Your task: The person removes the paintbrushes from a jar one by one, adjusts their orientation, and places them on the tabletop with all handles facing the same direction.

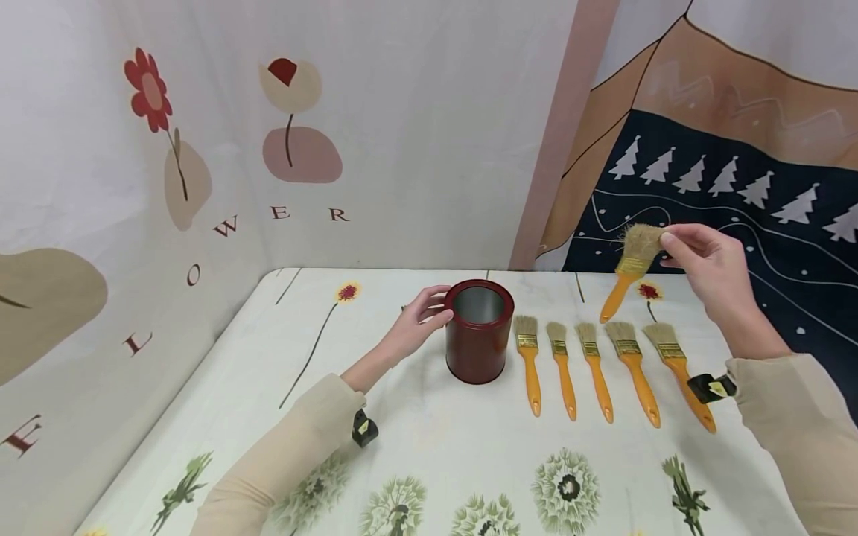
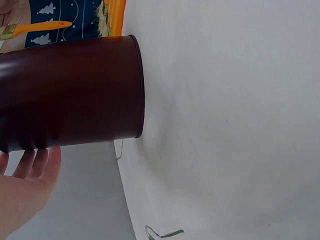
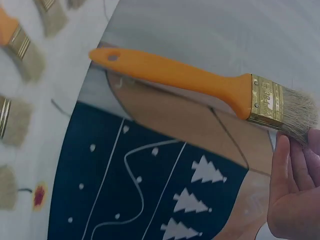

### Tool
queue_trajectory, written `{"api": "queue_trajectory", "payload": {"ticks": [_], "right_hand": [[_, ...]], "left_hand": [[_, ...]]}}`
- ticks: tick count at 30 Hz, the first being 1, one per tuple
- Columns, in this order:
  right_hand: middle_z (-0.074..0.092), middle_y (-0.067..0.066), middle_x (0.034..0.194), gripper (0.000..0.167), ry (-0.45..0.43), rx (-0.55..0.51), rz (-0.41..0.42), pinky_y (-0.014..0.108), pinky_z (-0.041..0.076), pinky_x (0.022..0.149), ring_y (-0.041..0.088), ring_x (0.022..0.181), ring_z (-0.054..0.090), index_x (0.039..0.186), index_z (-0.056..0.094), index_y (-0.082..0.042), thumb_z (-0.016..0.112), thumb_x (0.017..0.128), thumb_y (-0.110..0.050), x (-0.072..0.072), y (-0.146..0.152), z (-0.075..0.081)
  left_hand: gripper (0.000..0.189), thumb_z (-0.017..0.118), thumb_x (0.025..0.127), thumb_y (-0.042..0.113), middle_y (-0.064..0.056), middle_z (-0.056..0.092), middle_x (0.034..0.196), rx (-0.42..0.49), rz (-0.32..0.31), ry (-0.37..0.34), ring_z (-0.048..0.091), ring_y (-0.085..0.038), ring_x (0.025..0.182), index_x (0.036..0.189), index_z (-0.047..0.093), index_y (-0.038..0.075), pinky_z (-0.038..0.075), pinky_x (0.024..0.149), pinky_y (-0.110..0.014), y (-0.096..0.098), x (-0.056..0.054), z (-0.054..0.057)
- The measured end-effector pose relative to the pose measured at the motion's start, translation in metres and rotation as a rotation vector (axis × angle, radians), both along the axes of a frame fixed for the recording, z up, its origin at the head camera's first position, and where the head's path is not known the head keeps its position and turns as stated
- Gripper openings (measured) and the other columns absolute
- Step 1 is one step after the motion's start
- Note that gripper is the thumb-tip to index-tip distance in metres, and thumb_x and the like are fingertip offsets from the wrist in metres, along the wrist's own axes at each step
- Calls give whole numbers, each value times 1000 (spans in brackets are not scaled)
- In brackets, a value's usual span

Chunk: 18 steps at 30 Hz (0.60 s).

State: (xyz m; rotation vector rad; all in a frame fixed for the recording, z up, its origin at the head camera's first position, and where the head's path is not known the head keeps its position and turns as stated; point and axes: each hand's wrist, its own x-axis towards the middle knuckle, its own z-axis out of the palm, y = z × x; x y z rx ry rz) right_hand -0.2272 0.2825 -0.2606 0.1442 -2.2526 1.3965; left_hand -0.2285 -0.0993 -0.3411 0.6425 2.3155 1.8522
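A dark red metal can, open at the top, stands upright on the table. My left hand touches its left side near the rim; in the left wrist view the fingertips rest against the can's wall. My right hand pinches a paintbrush by its bristles, above the table's far right. This paintbrush has an orange handle with a hanging hole and a gold ferrule, and its handle points down and left. Right of the can lies a row of similar paintbrushes, bristles toward the back.
A white cloth with printed flowers covers the table. Behind it hangs a pale curtain with printed letters and flowers. A dark blue cloth with white trees hangs at the back right.
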Motion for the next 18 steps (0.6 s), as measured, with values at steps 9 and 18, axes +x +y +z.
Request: {"api": "queue_trajectory", "payload": {"ticks": [9,18], "right_hand": [[52,-14,88,27,-98,130,-17,7,43,63,1,79,49,105,55,-8,50,89,-30,-2,24,-5],[49,-6,95,38,-193,194,-54,6,41,62,6,82,45,109,52,-7,45,90,-39,-3,44,-11]], "left_hand": [[49,53,89,14,-16,40,129,-2,5,-9,39,-28,117,133,33,4,40,89,-36,0,0,0],[49,53,90,14,-17,40,128,-1,2,-2,40,-28,116,133,33,4,40,89,-36,0,0,0]]}}
